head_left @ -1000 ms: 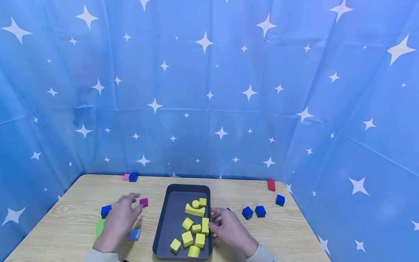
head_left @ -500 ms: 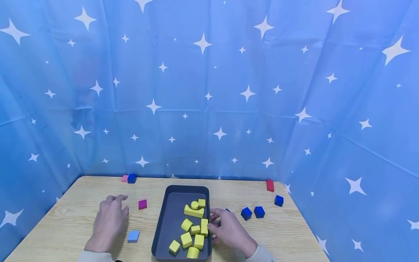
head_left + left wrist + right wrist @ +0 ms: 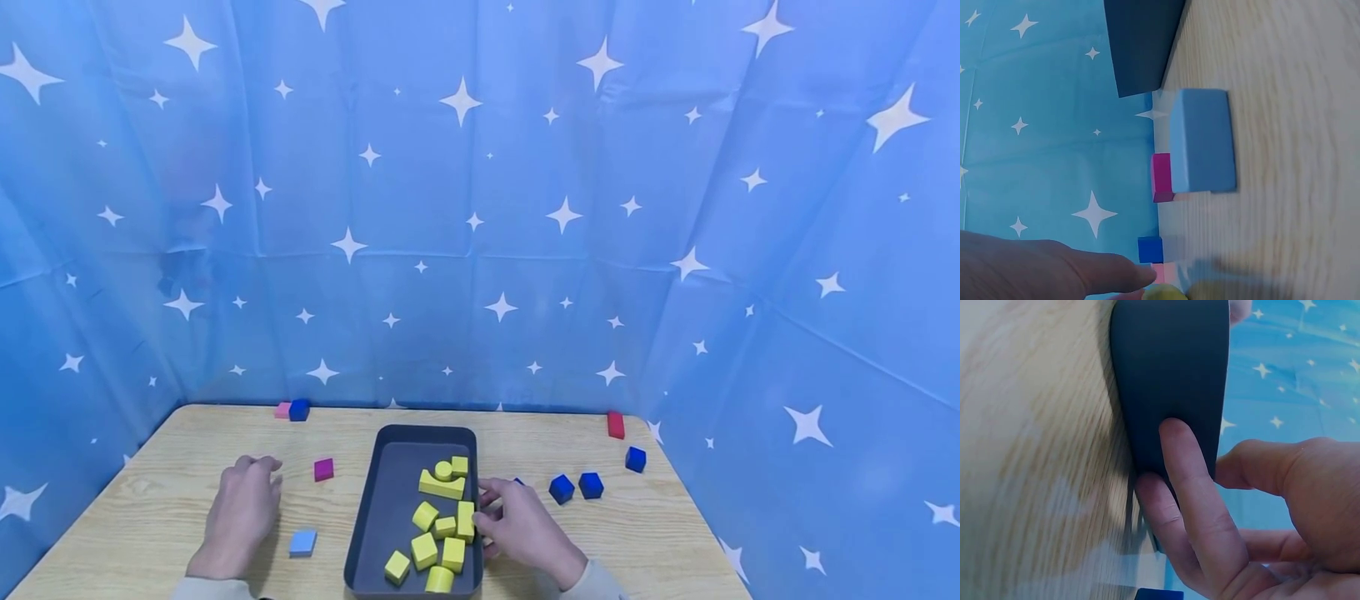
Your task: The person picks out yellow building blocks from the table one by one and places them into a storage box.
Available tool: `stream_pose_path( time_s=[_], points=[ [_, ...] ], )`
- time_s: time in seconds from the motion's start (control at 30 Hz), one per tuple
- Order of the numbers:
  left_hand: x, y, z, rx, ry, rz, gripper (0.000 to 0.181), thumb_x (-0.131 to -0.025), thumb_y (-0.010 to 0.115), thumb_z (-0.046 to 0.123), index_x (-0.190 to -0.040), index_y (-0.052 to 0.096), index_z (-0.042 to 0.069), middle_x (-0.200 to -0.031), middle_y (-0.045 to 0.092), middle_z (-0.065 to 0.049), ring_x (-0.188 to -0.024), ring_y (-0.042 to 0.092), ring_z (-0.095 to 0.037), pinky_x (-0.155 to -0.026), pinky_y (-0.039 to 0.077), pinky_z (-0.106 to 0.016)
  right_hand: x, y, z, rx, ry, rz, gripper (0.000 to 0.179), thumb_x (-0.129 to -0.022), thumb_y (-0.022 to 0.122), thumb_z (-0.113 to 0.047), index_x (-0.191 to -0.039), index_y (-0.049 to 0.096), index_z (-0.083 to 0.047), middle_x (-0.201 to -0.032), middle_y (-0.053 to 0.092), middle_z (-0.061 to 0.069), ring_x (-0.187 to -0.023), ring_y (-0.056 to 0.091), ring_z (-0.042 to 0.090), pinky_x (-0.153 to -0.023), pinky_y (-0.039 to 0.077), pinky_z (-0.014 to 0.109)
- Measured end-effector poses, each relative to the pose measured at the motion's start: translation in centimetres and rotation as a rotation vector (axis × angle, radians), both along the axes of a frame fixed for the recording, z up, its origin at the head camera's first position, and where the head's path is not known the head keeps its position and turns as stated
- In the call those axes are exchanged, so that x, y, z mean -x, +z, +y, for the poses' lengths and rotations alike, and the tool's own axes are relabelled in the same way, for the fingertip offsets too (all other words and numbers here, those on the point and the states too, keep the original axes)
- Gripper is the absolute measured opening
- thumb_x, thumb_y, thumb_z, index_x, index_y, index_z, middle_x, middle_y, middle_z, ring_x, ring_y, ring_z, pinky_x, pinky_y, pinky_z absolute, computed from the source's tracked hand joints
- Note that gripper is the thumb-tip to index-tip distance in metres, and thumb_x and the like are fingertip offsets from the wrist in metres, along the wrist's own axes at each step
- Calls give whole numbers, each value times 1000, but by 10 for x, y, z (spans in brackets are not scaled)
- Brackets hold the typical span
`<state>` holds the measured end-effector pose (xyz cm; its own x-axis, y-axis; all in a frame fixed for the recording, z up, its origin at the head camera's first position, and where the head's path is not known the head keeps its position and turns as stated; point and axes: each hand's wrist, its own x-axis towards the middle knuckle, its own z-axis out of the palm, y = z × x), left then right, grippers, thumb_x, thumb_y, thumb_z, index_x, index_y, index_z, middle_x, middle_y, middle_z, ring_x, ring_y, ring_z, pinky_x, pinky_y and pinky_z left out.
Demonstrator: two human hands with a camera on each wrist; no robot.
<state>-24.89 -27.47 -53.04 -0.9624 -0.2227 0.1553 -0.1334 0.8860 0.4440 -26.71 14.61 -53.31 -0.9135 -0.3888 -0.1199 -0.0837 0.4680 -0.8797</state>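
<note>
My right hand [image 3: 525,525] holds the near right side of a dark grey tray [image 3: 375,517]. In the right wrist view its fingers [image 3: 1194,478] lie along the tray's outer wall [image 3: 1169,362], with the thumb at the rim. Several yellow blocks [image 3: 423,550] lie in the tray, including cubes, cylinders and an arched piece [image 3: 441,485]. On the left, my left hand [image 3: 240,512] is low over the table, fingers bent. In the left wrist view its fingertips are right at a rounded yellow block [image 3: 1165,292]; I cannot tell whether they grip it.
Beside the left hand lie a light blue block [image 3: 303,543] and a magenta block [image 3: 323,470]. Pink [image 3: 282,410] and dark blue [image 3: 299,409] blocks sit at the back left. Dark blue cubes [image 3: 591,485] and a red block [image 3: 616,425] lie right. A star-patterned curtain [image 3: 465,250] surrounds the table.
My left hand has moved left, away from the magenta block, its thumb and index finger drawing closer together. It now covers where green and blue blocks showed. The right hand stays on the tray.
</note>
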Motion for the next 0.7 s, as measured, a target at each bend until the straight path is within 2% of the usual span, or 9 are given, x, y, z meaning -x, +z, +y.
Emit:
stream_pose_path(
  time_s=[0.27,0.43,0.7],
  points=[
    [-2,-3,0,25,-47,0,35,-93,75,-13,-128,78,-15,-125,74,-42,-119,70,-64,-106,60,-75,0,1,0,1,8,13,62,-108,78,-6,-164,57,11,-131,79,21,-96,83,23,-64,73,36],
    [1,-3,0,15,-52,-18,34,-91,80,-11,-125,77,-15,-123,76,-40,-121,72,-62,-106,62,-73,1,0,0,-2,4,0,62,-108,78,-7,-164,58,9,-130,79,19,-97,83,23,-64,73,36],
    [4,1,5,-9,-65,-71,31,-95,85,-6,-123,76,-16,-121,77,-39,-120,73,-60,-102,64,-70,0,-1,1,6,2,1,62,-108,77,-7,-164,58,10,-130,79,19,-96,84,24,-64,73,36]
  ],
)
